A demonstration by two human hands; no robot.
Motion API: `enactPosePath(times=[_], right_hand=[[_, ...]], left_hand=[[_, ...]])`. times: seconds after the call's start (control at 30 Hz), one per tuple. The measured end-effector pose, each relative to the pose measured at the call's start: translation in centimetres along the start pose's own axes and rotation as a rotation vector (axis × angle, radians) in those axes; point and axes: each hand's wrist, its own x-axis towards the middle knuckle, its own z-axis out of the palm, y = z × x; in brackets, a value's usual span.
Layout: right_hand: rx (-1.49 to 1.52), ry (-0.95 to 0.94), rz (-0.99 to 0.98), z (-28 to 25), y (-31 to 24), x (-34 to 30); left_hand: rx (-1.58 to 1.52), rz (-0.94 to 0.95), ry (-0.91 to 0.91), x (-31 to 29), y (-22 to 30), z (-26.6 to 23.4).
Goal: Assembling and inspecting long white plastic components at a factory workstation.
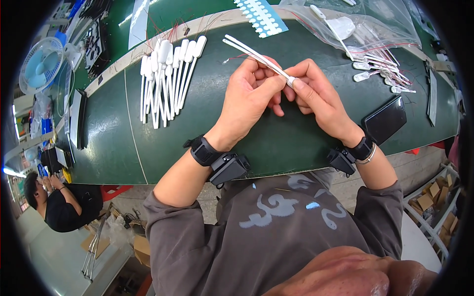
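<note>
Over the middle of the green table, both my hands are closed on a pair of slim white sticks (247, 49). My left hand (252, 91) wraps round them from the left, and the sticks' far ends poke out up and to the left past its fingers. My right hand (318, 96) pinches the near end between thumb and fingers, hiding most of that end. A thin red wire (238, 57) trails out beside my left hand. To the left lies a bunch of white sticks with oval heads (165, 74), their heads pointing away and red wires beyond them.
Right of my hands, a clear plastic bag (375, 29) and several white wired pieces (377, 69) lie near a black phone (384, 120). A blue sheet with white tabs (261, 18) is at the back. At far left are a fan (41, 65) and another person (61, 207).
</note>
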Motion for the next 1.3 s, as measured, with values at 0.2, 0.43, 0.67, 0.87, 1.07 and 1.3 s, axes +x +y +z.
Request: enactPosePath(times=[0.2,0.43,0.67,0.87,1.07,1.3], right_hand=[[0.221,-0.018,0.057,-0.2,0.1,0.2],[0.309,-0.01,0.114,-0.3,-0.2,0.4],[0.133,0.025,0.125,-0.1,-0.7,0.4],[-0.048,0.089,-0.018,0.1,0.0,0.5],[-0.155,0.204,-0.053,-0.3,-0.1,0.6],[-0.201,0.194,-0.12,-0.1,0.3,0.8]], left_hand=[[0.032,-0.005,-0.005,0.2,0.1,-0.2],[0.076,0.009,-0.026,0.4,0.3,-0.7],[0.048,0.057,0.052,0.4,0.7,-1.0],[0.036,0.199,0.184,0.7,1.0,-1.7],[0.003,0.214,0.249,0.7,1.5,-1.9],[0.06,0.242,0.292,1.0,1.6,-2.6]])
